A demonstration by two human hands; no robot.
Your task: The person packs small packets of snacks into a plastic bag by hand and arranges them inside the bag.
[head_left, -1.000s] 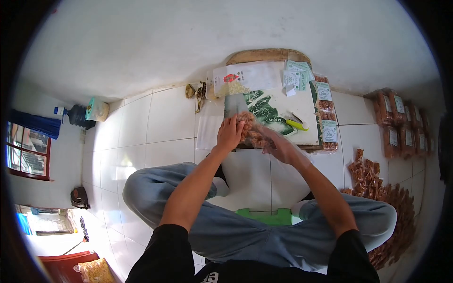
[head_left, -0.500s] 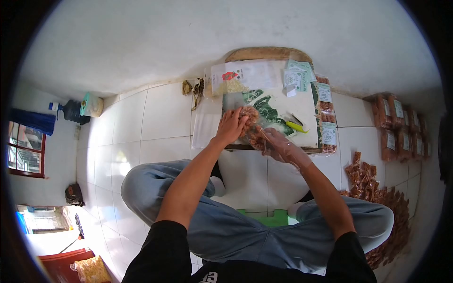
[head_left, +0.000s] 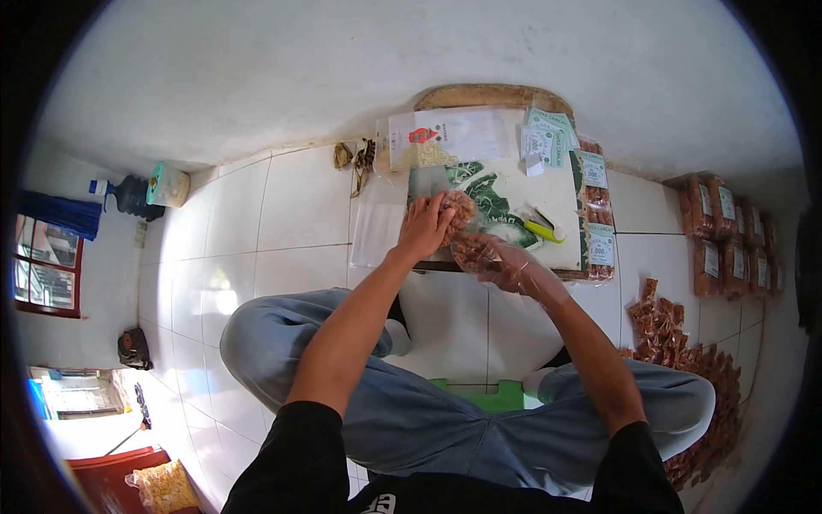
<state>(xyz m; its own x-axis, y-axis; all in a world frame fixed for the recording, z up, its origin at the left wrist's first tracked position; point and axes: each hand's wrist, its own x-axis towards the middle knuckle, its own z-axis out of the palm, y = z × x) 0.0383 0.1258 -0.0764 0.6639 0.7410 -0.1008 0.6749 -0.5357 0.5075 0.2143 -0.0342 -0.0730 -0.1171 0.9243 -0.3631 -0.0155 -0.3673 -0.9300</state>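
Observation:
Small packets of reddish-brown snack [head_left: 459,214] lie at the near edge of a low table [head_left: 552,197]. My left hand [head_left: 423,224] rests against the packets from the left, its fingers bent round them. Inside a clear plastic bag, my right hand [head_left: 507,264] is closed on more of the brown packets. A yellow-green cutter [head_left: 543,231] lies right of the hands. White printed bags [head_left: 471,133] and pale green labels [head_left: 548,137] lie toward the back of the table. Filled, labelled packs [head_left: 599,248] line its right edge.
Several filled brown packs [head_left: 723,214] stand by the wall at the right. A heap of small brown packets [head_left: 715,385] covers the floor beside my right knee. At the far left are a water bottle [head_left: 130,200] and a tub [head_left: 169,184]. A green stool [head_left: 505,396] sits between my legs.
My right hand has shifted slightly inside the clear bag, toward the brown packets. The table and its contents appear slightly farther right in view. My left hand stays at the packets.

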